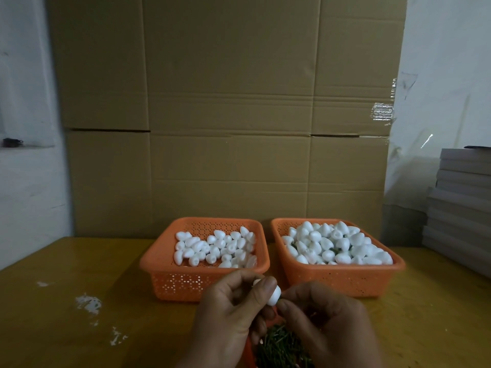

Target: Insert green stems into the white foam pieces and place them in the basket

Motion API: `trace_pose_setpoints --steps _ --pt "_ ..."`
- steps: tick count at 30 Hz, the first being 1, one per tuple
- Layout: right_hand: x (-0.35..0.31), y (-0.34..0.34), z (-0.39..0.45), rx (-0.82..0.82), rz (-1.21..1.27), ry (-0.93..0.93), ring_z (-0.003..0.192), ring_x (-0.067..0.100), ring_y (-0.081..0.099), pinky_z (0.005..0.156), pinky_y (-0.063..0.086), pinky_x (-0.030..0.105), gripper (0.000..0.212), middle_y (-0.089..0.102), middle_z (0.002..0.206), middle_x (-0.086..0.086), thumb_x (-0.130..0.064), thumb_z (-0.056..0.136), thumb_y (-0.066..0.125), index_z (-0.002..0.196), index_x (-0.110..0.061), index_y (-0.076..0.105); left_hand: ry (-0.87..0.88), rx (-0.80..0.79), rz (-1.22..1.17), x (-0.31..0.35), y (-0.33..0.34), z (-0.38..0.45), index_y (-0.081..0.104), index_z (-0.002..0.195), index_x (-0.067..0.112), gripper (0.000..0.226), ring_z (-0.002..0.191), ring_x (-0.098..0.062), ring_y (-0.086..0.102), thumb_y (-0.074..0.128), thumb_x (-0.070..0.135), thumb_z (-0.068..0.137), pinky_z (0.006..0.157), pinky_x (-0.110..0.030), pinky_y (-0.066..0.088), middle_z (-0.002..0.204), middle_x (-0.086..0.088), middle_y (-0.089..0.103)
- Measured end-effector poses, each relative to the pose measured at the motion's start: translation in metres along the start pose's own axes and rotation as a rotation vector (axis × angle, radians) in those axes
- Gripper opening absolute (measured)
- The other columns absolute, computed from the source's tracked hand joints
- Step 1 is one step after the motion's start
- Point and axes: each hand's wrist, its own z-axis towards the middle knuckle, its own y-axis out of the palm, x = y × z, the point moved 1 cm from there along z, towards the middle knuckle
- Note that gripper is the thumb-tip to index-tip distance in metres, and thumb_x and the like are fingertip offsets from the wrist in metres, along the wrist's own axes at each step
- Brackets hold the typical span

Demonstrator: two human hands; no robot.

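The left hand (233, 309) grips a white foam piece (273, 296) (near the two baskets), and the right hand (326, 320) pinches its end.

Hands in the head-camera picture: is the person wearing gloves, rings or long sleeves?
No. Both the left hand and the right hand are bare: no gloves, and no rings or marks on the fingers that show. No sleeve or watch appears before the wrists leave the bottom edge of the picture.
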Motion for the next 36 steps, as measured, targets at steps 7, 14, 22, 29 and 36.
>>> trace_pose_setpoints --steps 7,14,22,29,36 --pt "-0.006 -0.002 -0.001 0.062 0.07 0.072 0.053 0.013 0.065 0.051 0.054 0.032 0.022 0.072 0.063 -0.007 -0.016 0.073 0.085 0.07 -0.037 0.079 0.033 -0.039 -0.048 0.0 0.0 -0.001 0.079 0.091 0.016 0.047 0.054 -0.018 0.056 0.079 0.052 0.061 0.047 -0.025 0.043 0.065 -0.011 0.066" --pt "-0.01 0.0 0.0 -0.02 0.234 0.2 0.065 0.014 0.073 0.067 0.061 0.036 0.032 0.076 0.069 -0.003 -0.006 0.077 0.082 0.075 -0.038 0.08 0.077 -0.069 0.017 0.004 0.001 -0.002 0.08 0.096 0.026 0.043 0.058 -0.014 0.055 0.081 0.05 0.06 0.054 -0.026 0.044 0.063 -0.003 0.063" --pt "-0.012 0.004 -0.001 -0.029 0.398 0.235 0.058 0.02 0.072 0.054 0.056 0.023 0.027 0.075 0.066 0.007 -0.001 0.076 0.08 0.074 -0.028 0.08 0.206 -0.039 0.181 0.011 0.005 -0.009 0.075 0.096 0.041 0.034 0.078 0.001 0.07 0.07 0.057 0.066 0.067 -0.013 0.05 0.08 0.009 0.076" --pt "-0.013 0.008 -0.002 -0.038 0.483 0.232 0.051 0.024 0.068 0.051 0.054 0.025 0.023 0.071 0.061 0.015 0.001 0.078 0.078 0.074 -0.021 0.08 0.237 -0.034 0.281 0.009 0.003 -0.009 0.071 0.098 0.045 0.032 0.09 -0.004 0.071 0.064 0.062 0.072 0.079 -0.018 0.054 0.09 0.009 0.076" --pt "-0.008 0.01 0.004 -0.06 0.681 0.351 0.046 0.022 0.06 0.045 0.05 0.024 0.014 0.07 0.064 0.021 0.006 0.082 0.07 0.073 -0.002 0.077 0.199 -0.05 0.251 0.011 0.006 -0.009 0.07 0.101 0.051 0.028 0.076 0.003 0.068 0.07 0.056 0.073 0.064 -0.011 0.049 0.078 0.014 0.074"
